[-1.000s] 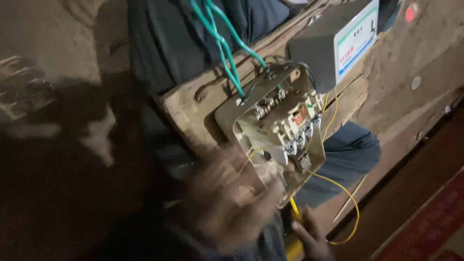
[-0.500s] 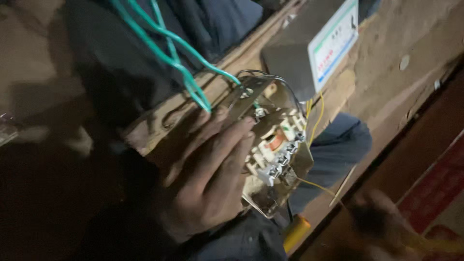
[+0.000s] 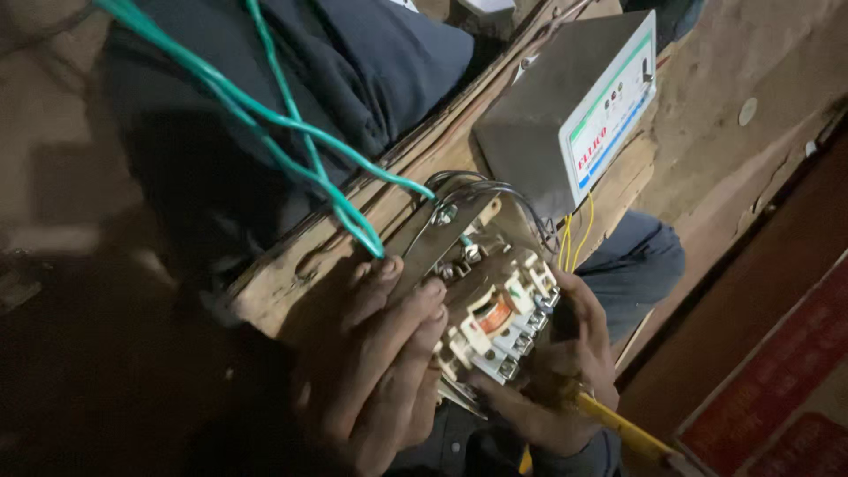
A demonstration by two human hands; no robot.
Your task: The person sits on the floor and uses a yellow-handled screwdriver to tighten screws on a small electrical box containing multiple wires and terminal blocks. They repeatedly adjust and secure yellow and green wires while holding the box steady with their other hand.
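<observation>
– so where does the contactor [image 3: 495,309] sit?
– on the lower end of a wooden board [image 3: 291,265], screwed onto a metal plate, tilted across the middle of the view. the left hand [image 3: 375,371] lies flat against its left side, fingers close together and stretched up along the plate, pressing rather than gripping.
– and the other hand?
– the right hand [image 3: 565,371] is under and just right of the contactor, curled shut around a yellow-handled screwdriver [image 3: 618,424]; the thumb reaches toward the row of terminal screws.
– what's around it?
– green wires [image 3: 291,141] run from the top left down to the plate, thin yellow wires [image 3: 574,234] hang beside a grey box with a white face [image 3: 565,124] higher on the same board.
– and the room?
– dim. the board rests across dark blue cloth [image 3: 371,62], with a bare brownish floor [image 3: 751,106] to the right and a red patterned mat [image 3: 777,389] at the lower right corner.
</observation>
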